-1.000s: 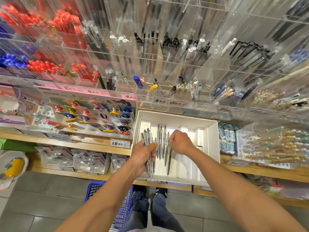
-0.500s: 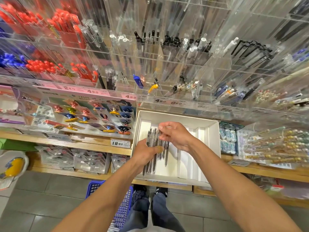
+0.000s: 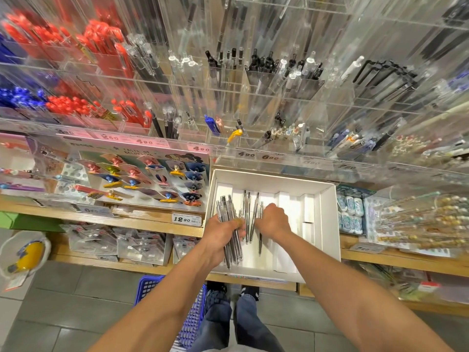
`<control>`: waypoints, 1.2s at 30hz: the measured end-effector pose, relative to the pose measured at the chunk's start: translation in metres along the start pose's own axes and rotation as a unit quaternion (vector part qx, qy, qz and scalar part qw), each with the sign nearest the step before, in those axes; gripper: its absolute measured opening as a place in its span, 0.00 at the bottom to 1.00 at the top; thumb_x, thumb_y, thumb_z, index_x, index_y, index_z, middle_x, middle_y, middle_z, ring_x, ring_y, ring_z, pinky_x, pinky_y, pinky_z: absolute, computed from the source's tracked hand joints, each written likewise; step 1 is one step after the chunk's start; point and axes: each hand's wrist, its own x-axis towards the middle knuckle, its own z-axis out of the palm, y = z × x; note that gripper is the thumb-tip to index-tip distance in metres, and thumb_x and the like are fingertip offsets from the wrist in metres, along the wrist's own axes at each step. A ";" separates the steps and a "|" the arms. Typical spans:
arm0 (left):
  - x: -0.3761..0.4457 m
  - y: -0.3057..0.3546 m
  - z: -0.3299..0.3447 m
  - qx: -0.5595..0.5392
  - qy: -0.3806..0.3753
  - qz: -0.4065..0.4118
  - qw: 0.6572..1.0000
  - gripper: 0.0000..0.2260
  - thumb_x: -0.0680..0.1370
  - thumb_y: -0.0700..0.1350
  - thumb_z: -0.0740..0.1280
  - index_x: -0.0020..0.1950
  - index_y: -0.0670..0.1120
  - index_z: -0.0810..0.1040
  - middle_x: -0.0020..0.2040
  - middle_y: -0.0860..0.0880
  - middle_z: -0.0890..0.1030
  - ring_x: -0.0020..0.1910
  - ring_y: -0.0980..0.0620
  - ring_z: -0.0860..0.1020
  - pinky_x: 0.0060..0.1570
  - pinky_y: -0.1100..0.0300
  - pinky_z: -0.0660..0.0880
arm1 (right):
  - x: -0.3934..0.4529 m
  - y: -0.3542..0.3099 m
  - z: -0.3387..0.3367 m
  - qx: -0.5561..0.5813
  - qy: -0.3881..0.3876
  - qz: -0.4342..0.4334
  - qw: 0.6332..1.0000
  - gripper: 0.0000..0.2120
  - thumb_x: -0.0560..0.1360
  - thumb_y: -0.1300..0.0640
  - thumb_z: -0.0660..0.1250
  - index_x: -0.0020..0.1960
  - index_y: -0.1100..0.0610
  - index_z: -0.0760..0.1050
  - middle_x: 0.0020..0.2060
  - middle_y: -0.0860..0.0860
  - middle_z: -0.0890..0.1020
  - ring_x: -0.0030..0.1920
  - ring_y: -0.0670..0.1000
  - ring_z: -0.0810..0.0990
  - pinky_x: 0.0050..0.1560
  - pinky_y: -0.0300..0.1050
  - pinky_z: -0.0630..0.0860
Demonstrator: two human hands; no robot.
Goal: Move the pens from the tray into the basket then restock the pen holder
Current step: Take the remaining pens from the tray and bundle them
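Observation:
A white cardboard tray [image 3: 327, 219] sits on the wooden shelf in front of me. My left hand [image 3: 220, 235] grips a bundle of clear grey pens [image 3: 228, 212] over the tray's left side. My right hand [image 3: 272, 221] is down in the tray with curled fingers on the loose pens [image 3: 250, 212] lying there; whether it pinches one is hidden by the hand. A blue plastic basket [image 3: 149, 288] stands on the floor below my left arm. Clear acrylic pen holders [image 3: 253, 97] fill the wall display above.
The wooden shelf edge [image 3: 142, 224] carries price tags and packaged goods. Card-mounted clips [image 3: 152, 179] hang left of the tray, erasers [image 3: 350, 214] and beaded pens [image 3: 418, 219] lie to its right. My feet [image 3: 236, 293] stand on grey floor tiles.
My right hand had lifted to the bundle in my left hand, and has now dropped back down onto the loose pens in the tray. The left hand keeps its bundle.

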 end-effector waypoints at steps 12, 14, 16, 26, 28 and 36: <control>-0.024 0.007 -0.001 -0.066 -0.160 0.031 0.984 0.22 0.71 0.51 0.75 0.56 0.36 0.82 0.39 0.38 0.82 0.35 0.48 0.81 0.38 0.59 0.80 | -0.060 -0.016 -0.042 0.348 -0.153 -0.185 0.906 0.14 0.72 0.65 0.71 0.55 0.60 0.71 0.32 0.54 0.82 0.29 0.52 0.80 0.28 0.40 0.73; -0.029 0.010 -0.004 -0.076 -0.165 0.040 0.983 0.16 0.70 0.47 0.76 0.51 0.37 0.84 0.38 0.40 0.82 0.34 0.49 0.80 0.36 0.59 0.80 | -0.054 -0.014 -0.040 0.403 -0.168 -0.185 0.881 0.11 0.74 0.65 0.70 0.54 0.61 0.73 0.31 0.54 0.81 0.28 0.51 0.79 0.28 0.40 0.73; -0.035 0.014 -0.008 -0.088 -0.159 0.032 0.983 0.15 0.69 0.42 0.77 0.52 0.37 0.81 0.38 0.42 0.83 0.31 0.51 0.80 0.31 0.60 0.78 | -0.043 -0.011 -0.036 0.430 -0.169 -0.160 0.872 0.06 0.76 0.61 0.69 0.51 0.60 0.76 0.33 0.55 0.82 0.29 0.50 0.79 0.30 0.42 0.76; -0.049 0.020 -0.032 -0.145 -0.114 0.006 0.983 0.12 0.73 0.34 0.71 0.56 0.37 0.77 0.39 0.43 0.82 0.33 0.49 0.81 0.34 0.59 0.81 | 0.007 -0.010 0.019 0.049 0.032 0.014 0.998 0.19 0.77 0.59 0.66 0.64 0.62 0.65 0.54 0.58 0.78 0.53 0.58 0.78 0.43 0.44 0.69; -0.050 0.020 -0.034 -0.147 -0.110 0.002 0.983 0.09 0.76 0.32 0.68 0.55 0.37 0.77 0.38 0.43 0.81 0.32 0.49 0.81 0.32 0.59 0.81 | 0.005 -0.010 0.016 0.055 0.016 0.014 0.998 0.18 0.77 0.56 0.67 0.61 0.62 0.67 0.51 0.57 0.78 0.51 0.58 0.78 0.42 0.43 0.68; -0.056 0.028 -0.028 -0.134 -0.089 0.021 0.987 0.12 0.72 0.41 0.74 0.51 0.37 0.78 0.36 0.44 0.82 0.31 0.51 0.80 0.29 0.59 0.79 | -0.064 -0.009 -0.032 0.300 -0.112 -0.161 0.934 0.15 0.74 0.57 0.70 0.59 0.54 0.74 0.36 0.49 0.83 0.31 0.46 0.81 0.36 0.41 0.77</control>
